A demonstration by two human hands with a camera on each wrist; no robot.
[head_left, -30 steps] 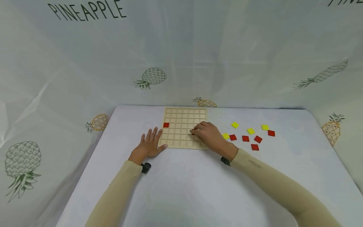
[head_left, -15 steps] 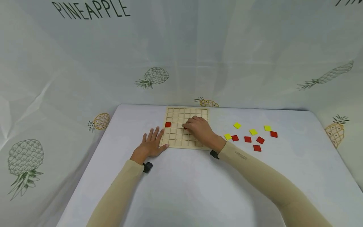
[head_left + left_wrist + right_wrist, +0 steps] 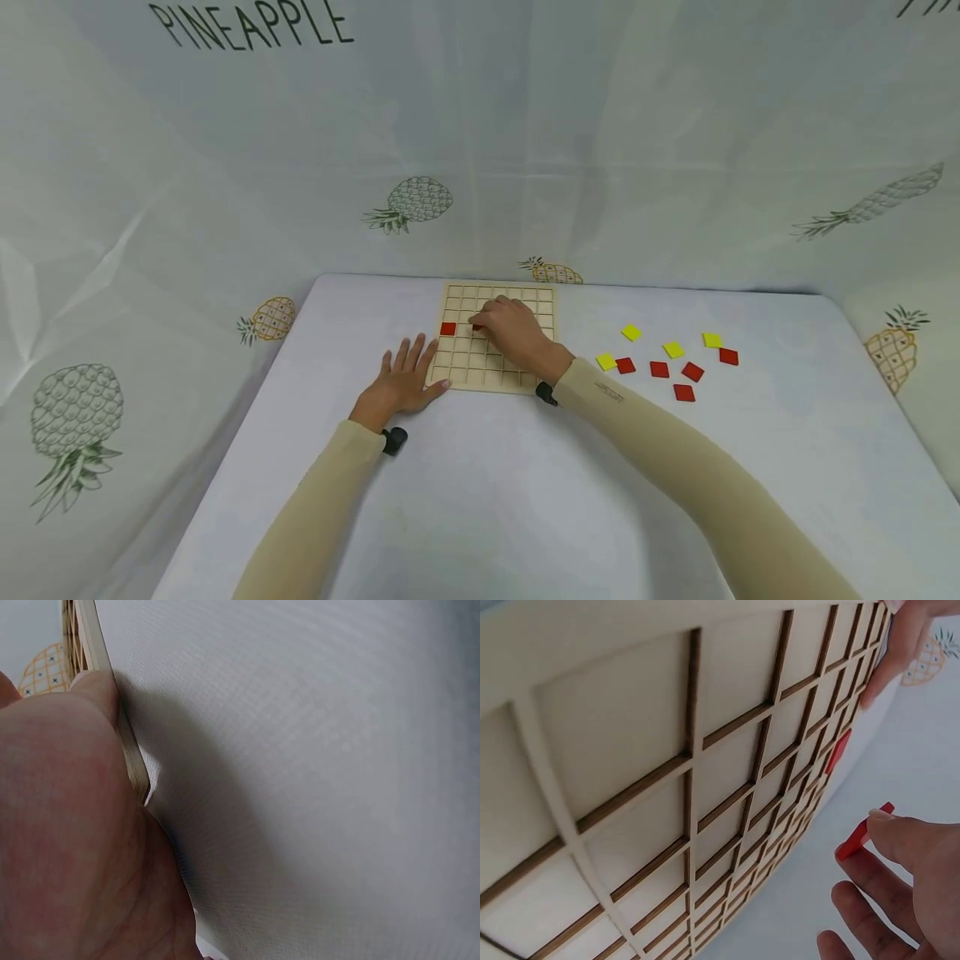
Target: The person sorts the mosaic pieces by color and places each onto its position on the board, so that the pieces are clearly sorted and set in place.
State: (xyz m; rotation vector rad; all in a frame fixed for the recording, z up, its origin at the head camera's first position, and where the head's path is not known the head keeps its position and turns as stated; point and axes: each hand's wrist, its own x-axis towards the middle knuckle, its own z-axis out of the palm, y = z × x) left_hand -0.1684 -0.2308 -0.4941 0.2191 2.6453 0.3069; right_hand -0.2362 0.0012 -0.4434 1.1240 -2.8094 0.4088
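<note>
A light wooden grid board (image 3: pixel 472 367) lies on the table, and one red square tile (image 3: pixel 447 329) sits in a cell of its leftmost column. Over the board's middle-left cells, my right hand (image 3: pixel 516 332) pinches a second red square tile (image 3: pixel 855 838) between thumb and index finger, held above the grid in the right wrist view. My left hand (image 3: pixel 399 383) rests with fingers spread at the board's left edge, its thumb at the near left corner. In the left wrist view, the palm (image 3: pixel 60 817) lies beside the board's edge (image 3: pixel 135 761).
Loose tiles lie on the white table (image 3: pixel 465 500) to the right of the board: several yellow ones, such as a yellow tile (image 3: pixel 632 332), and several red ones, such as a red tile (image 3: pixel 684 392). A pineapple-print curtain (image 3: pixel 480 125) hangs behind.
My right hand has moved leftward and a little farther back over the board, carrying the red tile toward the left columns. The left hand stays at the board's edge. The head view shifts slightly.
</note>
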